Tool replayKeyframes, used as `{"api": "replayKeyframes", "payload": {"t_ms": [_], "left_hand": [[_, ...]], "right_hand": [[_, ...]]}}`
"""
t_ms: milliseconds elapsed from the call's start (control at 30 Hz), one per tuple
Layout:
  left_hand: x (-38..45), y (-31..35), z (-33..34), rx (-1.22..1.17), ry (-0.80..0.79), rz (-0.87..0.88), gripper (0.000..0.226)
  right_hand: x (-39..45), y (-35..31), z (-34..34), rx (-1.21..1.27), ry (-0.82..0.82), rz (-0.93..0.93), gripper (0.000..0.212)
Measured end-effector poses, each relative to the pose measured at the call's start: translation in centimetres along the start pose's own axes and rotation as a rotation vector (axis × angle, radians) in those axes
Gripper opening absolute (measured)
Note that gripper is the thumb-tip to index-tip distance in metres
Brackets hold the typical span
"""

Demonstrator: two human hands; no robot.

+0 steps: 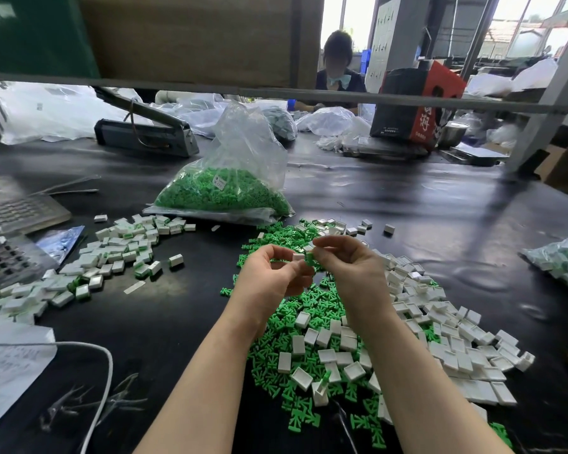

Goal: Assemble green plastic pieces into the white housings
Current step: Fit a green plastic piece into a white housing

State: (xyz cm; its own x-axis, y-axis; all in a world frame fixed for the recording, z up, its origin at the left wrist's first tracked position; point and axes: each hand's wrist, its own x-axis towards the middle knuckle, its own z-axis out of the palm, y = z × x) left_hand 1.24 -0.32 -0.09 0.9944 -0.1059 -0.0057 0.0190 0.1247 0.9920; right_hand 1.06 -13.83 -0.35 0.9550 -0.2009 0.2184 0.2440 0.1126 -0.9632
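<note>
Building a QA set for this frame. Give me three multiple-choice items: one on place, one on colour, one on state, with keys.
1. Where is the bag of green pieces?
A. on the table beyond the hands
B. in the person's lap
C. on the shelf overhead

2. What colour is the piece in the right hand?
A. red
B. green
C. blue

3. What is the left hand doing?
A. lying flat on the table
B. holding a cable
C. holding a white housing

Key: 1 A, it sits on the black table past both hands; 2 B, green shows at the fingertips; 3 C, the housing is pinched in its grip.
</note>
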Motion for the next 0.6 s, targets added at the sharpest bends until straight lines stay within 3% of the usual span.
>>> {"api": "replayKeyframes", "payload": {"t_ms": [133, 600], "left_hand": [[0.0, 0.0, -0.1, 0.047, 0.035, 0.050, 0.015], [0.0, 0.2, -0.8, 0.097, 0.121, 0.122, 0.012]], "right_hand": [[-0.2, -0.1, 0.5, 0.053, -0.022, -0.006, 0.014], [-0.3, -1.2, -0.3, -0.285, -0.210, -0.161, 0.009]]}}
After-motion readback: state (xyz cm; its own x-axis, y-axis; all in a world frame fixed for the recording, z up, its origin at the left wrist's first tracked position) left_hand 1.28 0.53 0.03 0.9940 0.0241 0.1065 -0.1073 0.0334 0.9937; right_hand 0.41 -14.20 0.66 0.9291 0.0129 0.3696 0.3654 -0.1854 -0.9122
